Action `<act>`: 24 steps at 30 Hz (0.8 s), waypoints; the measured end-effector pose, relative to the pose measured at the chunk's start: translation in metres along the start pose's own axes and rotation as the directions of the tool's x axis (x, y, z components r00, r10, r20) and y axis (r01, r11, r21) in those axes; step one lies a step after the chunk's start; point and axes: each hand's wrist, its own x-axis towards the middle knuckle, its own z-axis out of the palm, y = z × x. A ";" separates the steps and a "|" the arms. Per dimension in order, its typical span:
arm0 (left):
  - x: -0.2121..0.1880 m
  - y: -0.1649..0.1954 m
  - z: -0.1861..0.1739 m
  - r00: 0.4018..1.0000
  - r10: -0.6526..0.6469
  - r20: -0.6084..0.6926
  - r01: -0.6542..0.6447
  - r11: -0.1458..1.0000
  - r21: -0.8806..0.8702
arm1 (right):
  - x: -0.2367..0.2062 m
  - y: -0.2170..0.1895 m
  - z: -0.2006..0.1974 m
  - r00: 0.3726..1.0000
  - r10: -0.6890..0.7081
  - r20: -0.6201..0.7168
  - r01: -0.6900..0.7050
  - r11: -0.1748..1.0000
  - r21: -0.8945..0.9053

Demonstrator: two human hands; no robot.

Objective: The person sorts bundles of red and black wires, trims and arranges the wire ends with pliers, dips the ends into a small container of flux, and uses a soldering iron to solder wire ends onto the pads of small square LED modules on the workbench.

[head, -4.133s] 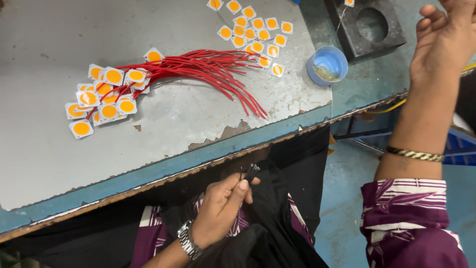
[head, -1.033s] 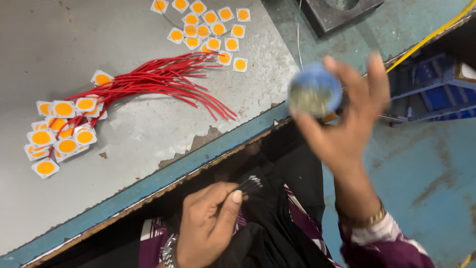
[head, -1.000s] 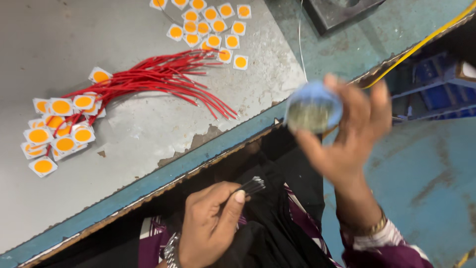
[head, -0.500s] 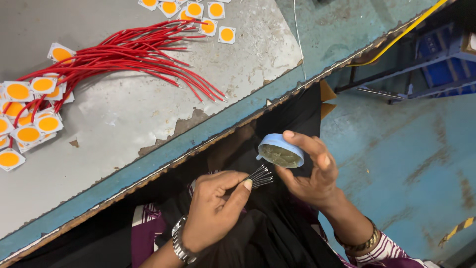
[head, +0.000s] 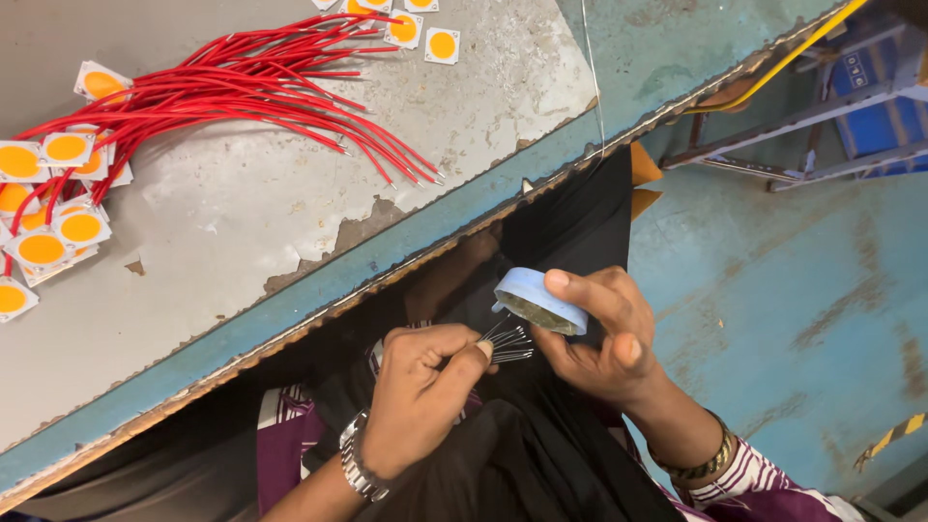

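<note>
Landmark for all positions: the workbench (head: 290, 251), a grey-topped surface with a chipped teal front edge running diagonally across the view.

Right hand (head: 599, 333): below the bench edge, over the person's dark lap. It holds a small round blue container (head: 538, 302), tilted, with a dull yellowish-green filling visible inside. Thumb pressed on the rim, fingers curled beneath; grip closed around the container. A gold-coloured bangle (head: 698, 462) sits on the wrist, above a purple-and-white striped sleeve (head: 764, 488).

Left hand (head: 420, 391): also below the bench edge, just left of the container. Thumb and forefinger are pressed together, pinching a bundle of thin wires (head: 508, 341). The bare metallic tips fan out toward the container and lie just beneath its rim; contact with the filling cannot be confirmed. A metal wristwatch (head: 356, 464) is on this wrist.

On the bench top: a loose sheaf of red wires (head: 242, 92) lies at upper left, tips pointing toward the front edge. At the sheaf's far-left end sits a cluster of square white LED chips with orange centres (head: 53, 208), apparently attached to the wires. More such chips (head: 425, 29) lie apart at the bench's far side.

Beyond the bench's right end: a teal-painted floor (head: 793, 290), a yellow cable (head: 773, 72) and blue frames (head: 860, 97).
</note>
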 end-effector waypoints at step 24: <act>0.006 0.008 0.008 0.999 0.018 0.028 -0.018 1.000 0.014 | 0.001 0.007 0.008 0.989 -0.139 -0.055 0.139 0.990 -0.011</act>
